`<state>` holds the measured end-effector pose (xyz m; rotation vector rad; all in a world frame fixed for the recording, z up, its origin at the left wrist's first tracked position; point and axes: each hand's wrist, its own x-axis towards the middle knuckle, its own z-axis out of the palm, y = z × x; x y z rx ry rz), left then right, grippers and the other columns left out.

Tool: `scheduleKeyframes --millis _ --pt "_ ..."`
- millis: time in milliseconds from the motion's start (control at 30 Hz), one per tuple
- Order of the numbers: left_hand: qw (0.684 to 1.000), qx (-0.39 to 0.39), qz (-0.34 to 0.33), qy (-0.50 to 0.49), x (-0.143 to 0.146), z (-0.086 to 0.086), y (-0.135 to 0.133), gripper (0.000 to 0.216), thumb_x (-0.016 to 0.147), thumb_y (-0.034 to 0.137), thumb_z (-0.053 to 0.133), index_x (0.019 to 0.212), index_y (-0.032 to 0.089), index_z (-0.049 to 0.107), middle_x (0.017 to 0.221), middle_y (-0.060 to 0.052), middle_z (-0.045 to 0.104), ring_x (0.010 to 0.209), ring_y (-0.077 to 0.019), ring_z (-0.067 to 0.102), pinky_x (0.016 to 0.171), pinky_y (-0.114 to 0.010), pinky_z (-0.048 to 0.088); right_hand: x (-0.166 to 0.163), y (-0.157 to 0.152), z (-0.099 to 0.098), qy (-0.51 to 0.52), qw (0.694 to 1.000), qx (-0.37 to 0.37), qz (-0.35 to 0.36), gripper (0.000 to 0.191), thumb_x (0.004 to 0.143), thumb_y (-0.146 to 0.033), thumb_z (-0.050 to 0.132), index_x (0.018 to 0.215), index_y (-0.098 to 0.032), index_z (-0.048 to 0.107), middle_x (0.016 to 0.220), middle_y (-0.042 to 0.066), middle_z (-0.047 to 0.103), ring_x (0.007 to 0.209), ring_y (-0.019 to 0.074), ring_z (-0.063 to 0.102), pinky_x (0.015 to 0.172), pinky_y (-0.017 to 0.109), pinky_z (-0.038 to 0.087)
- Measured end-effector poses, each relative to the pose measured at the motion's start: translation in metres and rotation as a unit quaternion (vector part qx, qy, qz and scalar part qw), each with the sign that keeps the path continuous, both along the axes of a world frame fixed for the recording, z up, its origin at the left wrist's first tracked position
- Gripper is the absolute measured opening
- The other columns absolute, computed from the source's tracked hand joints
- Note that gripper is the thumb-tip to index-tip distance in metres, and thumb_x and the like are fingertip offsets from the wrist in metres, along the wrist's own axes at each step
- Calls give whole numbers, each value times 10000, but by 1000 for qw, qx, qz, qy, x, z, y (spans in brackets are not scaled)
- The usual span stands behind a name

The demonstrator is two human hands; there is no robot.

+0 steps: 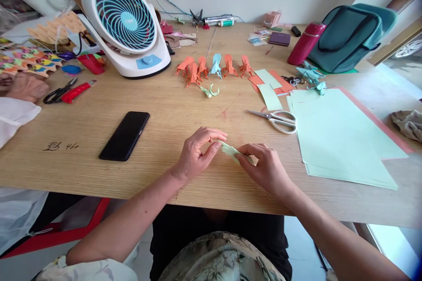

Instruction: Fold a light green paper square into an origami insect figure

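Observation:
A narrow piece of folded pale green paper (pixel 231 151) is held between my two hands, just above the table near its front edge. My left hand (pixel 199 151) pinches its left end between thumb and fingers. On the other end, my right hand (pixel 262 164) grips with thumb and bent fingers, hiding part of the paper. Beyond my hands lies a small pale green folded paper figure (pixel 209 91). Behind it stand several orange folded paper figures (pixel 230 66) and one blue paper figure (pixel 216 66). White-handled scissors (pixel 282 121) lie to the right, blades pointing left.
Large pale green sheets (pixel 343 131) cover the right side, near small cut pieces (pixel 270 96). A black phone (pixel 124 136) lies left. A white fan (pixel 125 22), red flask (pixel 306 43) and teal bag (pixel 352 37) stand behind. Another person's hand (pixel 28 88) rests at far left.

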<state>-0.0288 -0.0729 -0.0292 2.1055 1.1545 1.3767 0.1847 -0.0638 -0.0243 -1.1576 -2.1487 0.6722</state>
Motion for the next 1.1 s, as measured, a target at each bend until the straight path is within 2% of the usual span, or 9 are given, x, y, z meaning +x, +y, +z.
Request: scheduleKeyframes --millis 67,133,300,600,800,900,1100 --pt "998 -49 5 -31 -3 1 0 164 1004 253 520 1031 178 664 1052 -76 739 992 -182 683 866 -329 529 -6 1 7 34 993 -114 4 193 917 -297 598 766 -195 661 691 -23 659 647 127 578 649 259 415" --pt "996 -71 9 -52 -6 2 0 171 998 273 534 1049 176 665 1054 -77 739 980 -185 684 845 -322 523 -10 1 12 56 980 -193 16 225 902 -329 596 738 -184 646 657 -25 621 607 115 530 583 243 383" --pt "997 -69 -31 -27 -6 4 1 128 957 250 588 1016 191 685 989 -49 736 943 -180 664 871 -330 514 -13 4 12 95 954 -279 45 269 885 -382 588 735 -162 629 639 -24 561 570 97 437 527 234 329" --pt "996 -26 -85 23 -7 9 5 106 925 160 624 945 216 711 873 -16 731 889 -174 609 882 -336 488 -7 3 7 86 950 -293 60 251 898 -387 585 813 -163 662 679 -24 553 624 106 438 559 240 333" --pt "994 -11 -87 67 -12 7 8 83 917 205 672 945 233 746 890 -14 752 863 -174 588 863 -339 451 -5 1 6 52 964 -254 64 203 891 -327 593 909 -177 728 707 -34 605 640 105 455 592 246 339" --pt "991 -26 -106 78 -14 5 9 92 912 211 686 968 238 755 892 -13 757 861 -173 582 844 -325 453 -3 2 5 40 968 -239 67 199 893 -318 587 924 -190 736 726 -36 626 655 109 474 614 252 347" --pt "991 12 -98 89 -14 5 6 104 935 198 655 914 236 749 861 -1 742 829 -162 555 854 -327 439 -2 1 1 42 972 -221 63 198 895 -325 585 908 -188 727 742 -28 647 675 124 505 632 258 364"
